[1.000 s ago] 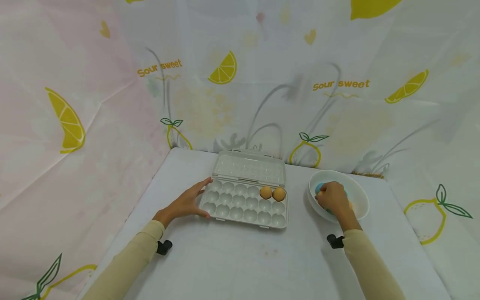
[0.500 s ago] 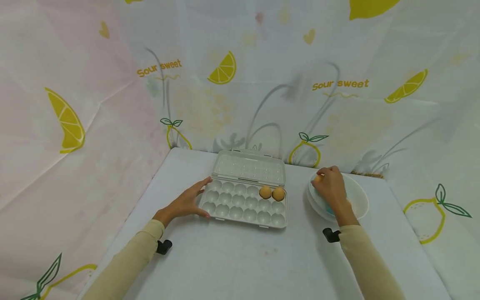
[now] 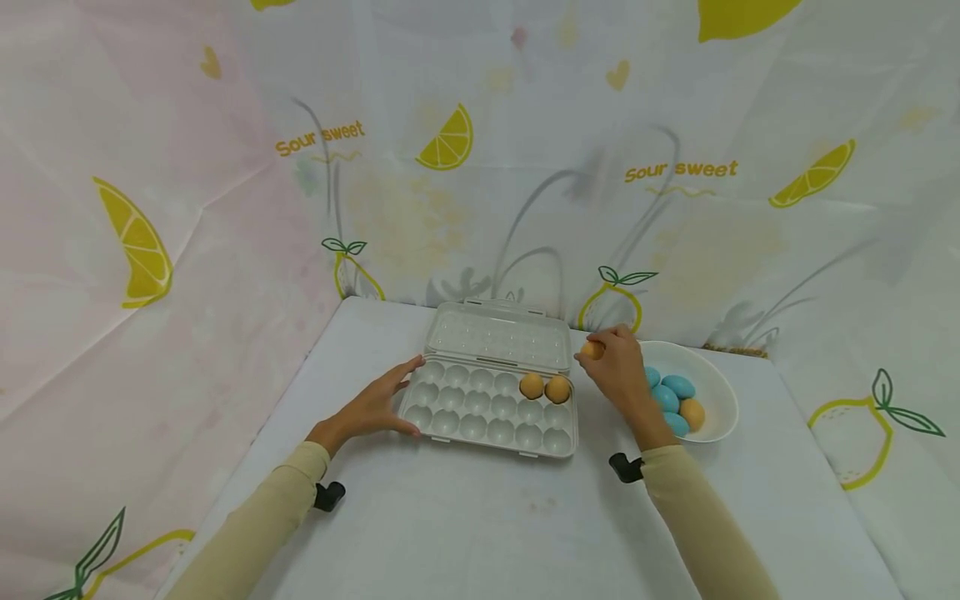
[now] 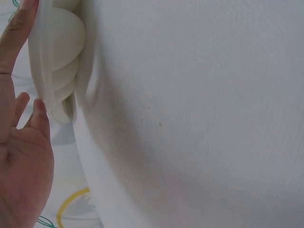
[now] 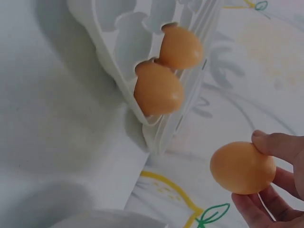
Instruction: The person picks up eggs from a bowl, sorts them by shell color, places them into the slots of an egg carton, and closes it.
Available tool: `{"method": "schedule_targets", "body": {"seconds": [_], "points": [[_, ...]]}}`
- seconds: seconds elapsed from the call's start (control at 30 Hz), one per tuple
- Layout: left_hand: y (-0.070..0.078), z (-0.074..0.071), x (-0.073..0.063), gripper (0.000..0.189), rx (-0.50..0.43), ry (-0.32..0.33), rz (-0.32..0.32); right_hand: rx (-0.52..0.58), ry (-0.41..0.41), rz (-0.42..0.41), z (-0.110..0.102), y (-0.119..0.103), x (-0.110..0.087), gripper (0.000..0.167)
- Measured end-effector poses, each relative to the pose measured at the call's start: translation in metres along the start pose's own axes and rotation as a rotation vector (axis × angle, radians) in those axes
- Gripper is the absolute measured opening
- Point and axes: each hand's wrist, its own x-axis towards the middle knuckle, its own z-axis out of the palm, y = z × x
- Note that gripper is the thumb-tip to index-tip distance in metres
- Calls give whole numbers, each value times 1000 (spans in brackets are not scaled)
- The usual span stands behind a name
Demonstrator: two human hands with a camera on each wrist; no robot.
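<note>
So the smooth brown egg (image 5: 242, 167) was up in the right hand (image 3: 618, 362), between the white bowl (image 3: 722, 396) and the far right corner of the off-white plastic egg carton (image 3: 487, 443), touching neither. The fingers had it in a narrow pinch, thumb on one side and fingertips on the other, with most of the shell showing. I'd guess it was light, stiff and a bit slippery, and fragile if it was real (couldn't tell). Holding it round the fat middle with soft, spread fingertips seemed the safe bet; squeezing hard, not so much.

The left hand (image 3: 375, 404) had its fingers wide, thumb at the near corner of the carton's left end and fingertips at the far one. The carton looked light enough to skid, so bracing that rim made sense. Two brown eggs (image 3: 544, 387) sat side by side in the back row at the right, and the clear hinged lid (image 3: 498, 335) lay folded back. Blue eggs (image 3: 678, 386) and another brown egg (image 3: 692, 414) were in the bowl.

Writing-wise, the lemon-print backdrop (image 3: 517, 217) said "Sour sweet" twice. I couldn't read any brand on the carton.
</note>
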Motion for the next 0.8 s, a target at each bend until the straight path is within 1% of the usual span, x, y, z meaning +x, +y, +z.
{"method": "schedule_targets", "body": {"seconds": [0.2, 0.37, 0.47, 0.57, 0.63, 0.73, 0.8], "points": [[0, -2, 0, 128, -14, -14, -11, 32, -39, 6, 19, -16, 1, 32], [2, -1, -1, 127, -13, -3, 13, 87, -37, -52, 39, -27, -1, 32], [10, -2, -2, 124, -30, 7, 53, 109, -50, -66, 50, -32, -3, 31], [22, -5, -3, 122, -37, 5, 87, 115, -85, -43, 60, -37, -6, 32], [30, -7, -4, 120, -30, -2, 93, 113, -107, -25, 67, -38, -7, 32], [35, -10, -4, 119, -10, -4, 92, 116, -127, -12, 76, -40, -9, 32], [36, -10, -4, 119, -9, -4, 91, 116, -133, -8, 81, -41, -10, 32]]}}
